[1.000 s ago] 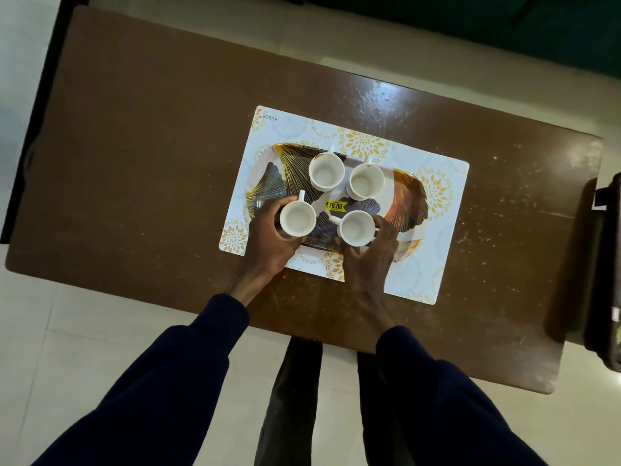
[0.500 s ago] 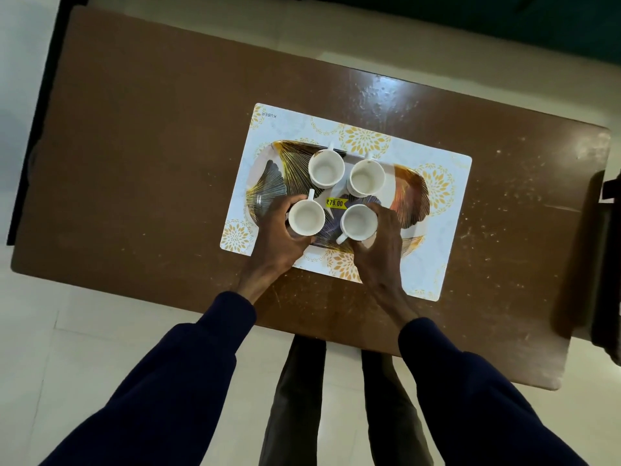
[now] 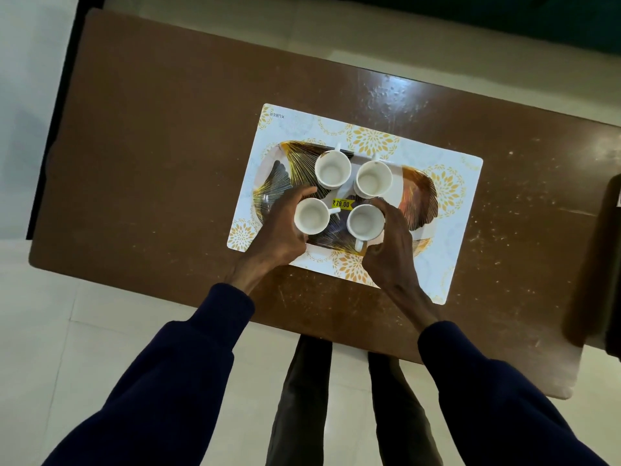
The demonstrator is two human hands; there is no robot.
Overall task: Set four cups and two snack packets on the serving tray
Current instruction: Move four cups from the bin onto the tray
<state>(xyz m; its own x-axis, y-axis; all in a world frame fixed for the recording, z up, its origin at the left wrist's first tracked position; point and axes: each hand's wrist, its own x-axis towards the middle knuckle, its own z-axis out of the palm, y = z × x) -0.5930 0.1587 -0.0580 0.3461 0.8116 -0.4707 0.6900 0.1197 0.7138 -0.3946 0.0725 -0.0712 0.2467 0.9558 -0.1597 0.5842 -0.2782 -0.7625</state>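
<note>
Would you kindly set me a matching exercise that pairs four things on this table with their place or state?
Things:
1. near-left cup
2. near-right cup
3. sticker
4. placemat

Places or states:
A. lies under the tray
B. gripped by the right hand
C. yellow, stuck on the tray
D. gripped by the left hand

Pairs: 1-D, 2-B, 3-C, 4-A.

Long dark navy sleeves [image 3: 174, 381] — loose, cuffed at the wrist, dark trousers [image 3: 299, 398] below
</note>
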